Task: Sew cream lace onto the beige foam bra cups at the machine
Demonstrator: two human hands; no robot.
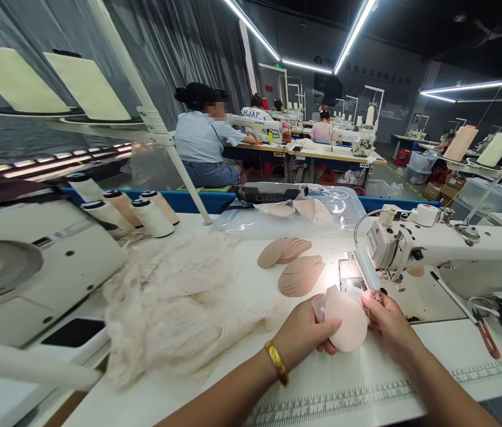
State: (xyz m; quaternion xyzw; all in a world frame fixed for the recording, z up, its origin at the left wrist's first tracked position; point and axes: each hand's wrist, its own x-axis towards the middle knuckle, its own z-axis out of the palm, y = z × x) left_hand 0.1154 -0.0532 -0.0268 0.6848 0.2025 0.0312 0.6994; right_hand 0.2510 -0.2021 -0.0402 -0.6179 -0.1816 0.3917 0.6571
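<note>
My left hand [304,329] is closed on a beige teardrop-shaped fabric pad [348,323], thumb on its front face. Beside the pad's right edge, the thumb and fingers of my right hand [384,320] are pinched together; a small dark object shows at them, too unclear to name. Just behind both hands, a small lit lamp [367,270] hangs from the white sewing machine [433,246] and shines onto the work spot. Two fanned stacks of similar pads, the nearer stack [301,277] and the farther stack [283,252], lie on the table beyond my left hand.
Cream lace fabric [180,302] is heaped at the left. Orange-handled thread snips [486,335] lie on the right, and a printed ruler [331,403] runs along the front edge. Thread cones [153,218] and a clear plastic bin [344,204] stand behind. Co-workers sit farther back.
</note>
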